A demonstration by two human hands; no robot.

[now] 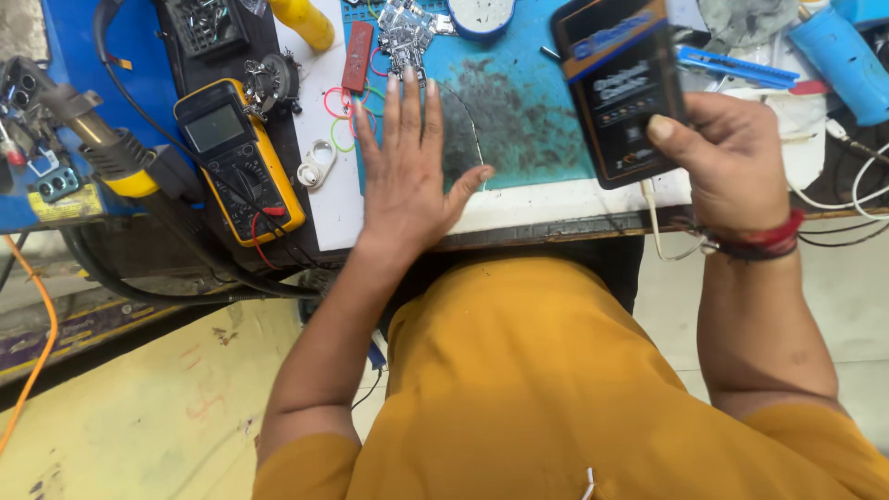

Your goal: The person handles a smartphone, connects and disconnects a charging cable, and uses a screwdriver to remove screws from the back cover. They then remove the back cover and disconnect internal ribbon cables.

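My left hand [407, 171] lies flat and open on the blue work mat [528, 111], fingers spread, palm down near the table's front edge. Its fingertips reach toward a small circuit board [406, 37] and some coloured rubber bands [344, 111]. My right hand [732, 162] grips a flat black box with an orange and blue band [619, 83], holding it tilted above the mat's right side. A red thread and a metal bracelet circle my right wrist.
A yellow multimeter [239, 157] with leads lies left of my hand. A hot-air tool [93, 139] and black hoses sit at far left. A blue knife [736, 67], a blue cylinder [843, 60], white cables [838, 199], a red strip [356, 56] and a round dish [480, 14] lie around the mat.
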